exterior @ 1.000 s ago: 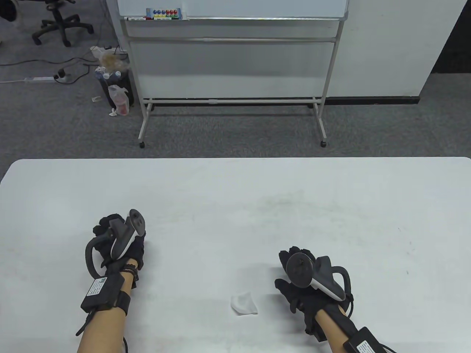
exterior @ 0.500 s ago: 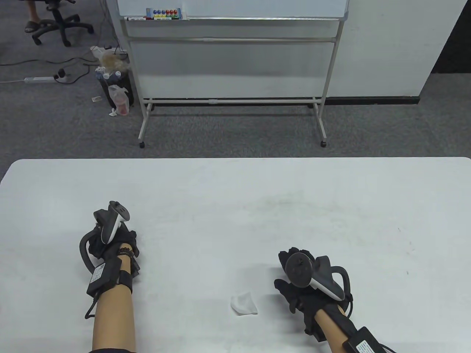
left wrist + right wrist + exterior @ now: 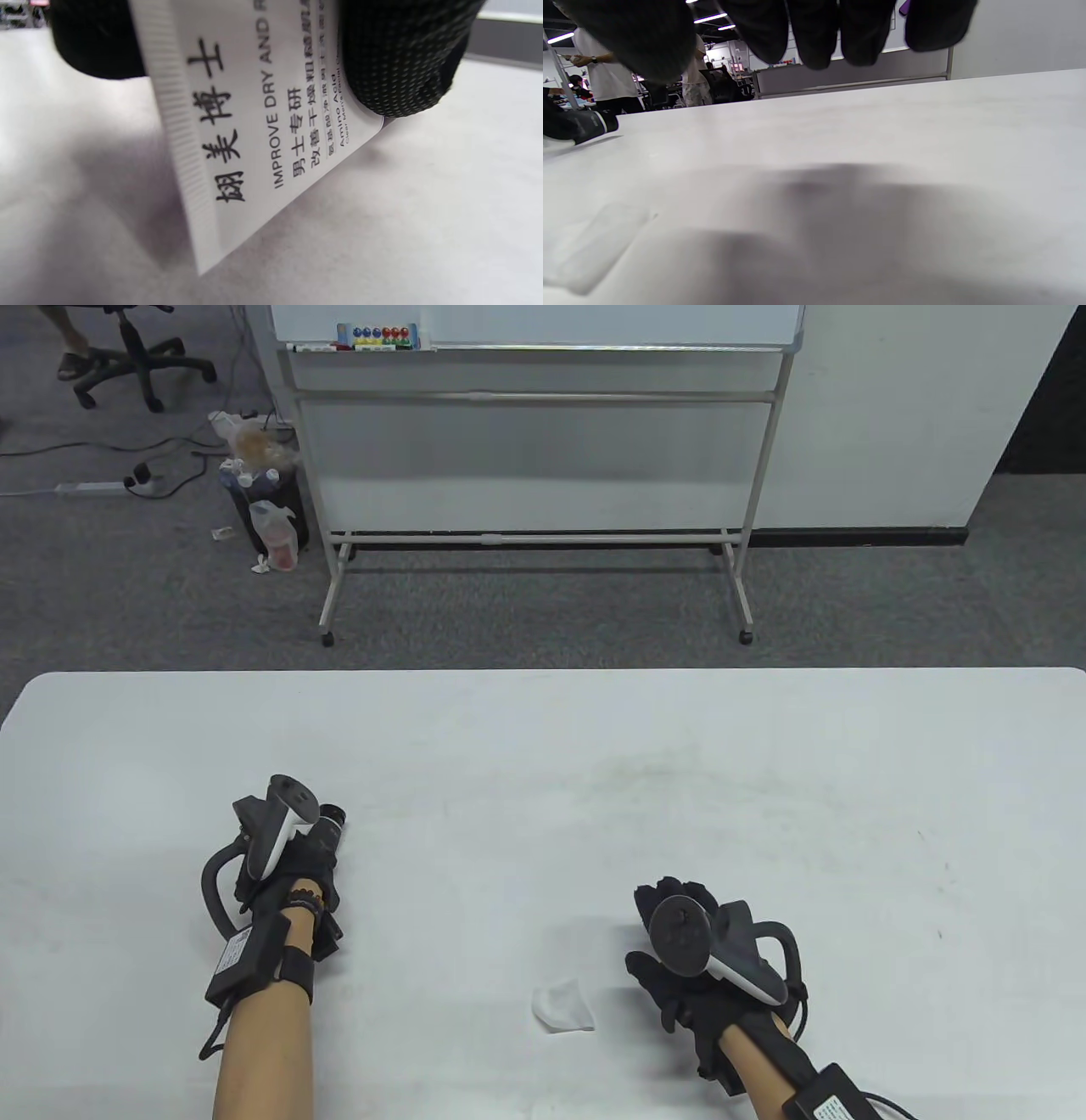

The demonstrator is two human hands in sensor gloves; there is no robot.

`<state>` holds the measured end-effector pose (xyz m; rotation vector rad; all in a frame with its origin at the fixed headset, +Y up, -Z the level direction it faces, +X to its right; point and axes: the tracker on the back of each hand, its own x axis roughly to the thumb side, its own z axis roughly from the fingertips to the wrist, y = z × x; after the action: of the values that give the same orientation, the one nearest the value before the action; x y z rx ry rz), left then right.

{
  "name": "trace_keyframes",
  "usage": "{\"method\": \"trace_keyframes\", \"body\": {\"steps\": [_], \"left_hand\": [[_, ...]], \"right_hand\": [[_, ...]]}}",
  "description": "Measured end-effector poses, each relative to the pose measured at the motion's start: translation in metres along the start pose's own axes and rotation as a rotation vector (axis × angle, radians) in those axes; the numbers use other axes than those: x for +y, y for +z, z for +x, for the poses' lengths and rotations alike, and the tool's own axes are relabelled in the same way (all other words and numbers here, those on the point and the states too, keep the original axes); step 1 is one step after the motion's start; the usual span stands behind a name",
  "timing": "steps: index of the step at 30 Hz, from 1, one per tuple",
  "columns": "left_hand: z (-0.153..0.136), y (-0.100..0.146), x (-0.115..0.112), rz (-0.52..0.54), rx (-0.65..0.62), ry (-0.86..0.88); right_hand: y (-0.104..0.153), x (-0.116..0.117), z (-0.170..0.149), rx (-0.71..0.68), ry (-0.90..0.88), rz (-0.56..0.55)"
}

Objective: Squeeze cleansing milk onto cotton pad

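Observation:
A white cotton pad (image 3: 562,1005) lies flat on the table between my hands; it also shows low at the left of the right wrist view (image 3: 589,245). My left hand (image 3: 310,848) grips a white cleansing-milk tube (image 3: 254,106) with black print, its crimped end pointing down toward the table. The tube's black cap (image 3: 331,819) sticks out to the right of the hand. My right hand (image 3: 670,925) is empty, just right of the pad, with its fingers (image 3: 814,34) hanging loosely above the table.
The white table (image 3: 594,780) stretches wide beyond both hands. A whiteboard on a wheeled stand (image 3: 534,432) is on the floor behind the table. The tube's cap end shows at the far left of the right wrist view (image 3: 585,125).
My left hand turned and shifted slightly right, so the tube's black cap now shows beside it. My right hand edged slightly left toward the pad. The pad has not moved.

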<state>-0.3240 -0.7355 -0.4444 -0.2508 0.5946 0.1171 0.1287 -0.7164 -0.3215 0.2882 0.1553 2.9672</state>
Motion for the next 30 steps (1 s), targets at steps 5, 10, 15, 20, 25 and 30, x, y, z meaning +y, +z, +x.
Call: {"method": "trace_keyframes", "body": {"steps": [5,10,15,20,25,30], "left_hand": [[0.004,0.036,0.014,0.007,-0.215,0.157],[0.012,0.084,0.015,0.018,-0.443,0.234],[0.032,0.126,0.001,0.006,-0.639,0.257],[0.048,0.158,-0.012,0.054,-0.759,0.278],[0.058,0.179,-0.023,0.134,-0.934,0.27],[0.065,0.2,-0.028,0.142,-1.05,0.24]], "right_hand": [[0.0,0.002,0.001,-0.005,0.01,0.006],[0.001,0.002,0.003,-0.011,0.009,-0.005],[0.004,0.0,0.01,-0.044,0.0,-0.032],[0.008,-0.006,0.015,-0.078,-0.011,-0.063],[0.009,-0.021,0.027,-0.132,-0.034,-0.137],[0.011,-0.033,0.05,-0.227,-0.096,-0.213]]}}
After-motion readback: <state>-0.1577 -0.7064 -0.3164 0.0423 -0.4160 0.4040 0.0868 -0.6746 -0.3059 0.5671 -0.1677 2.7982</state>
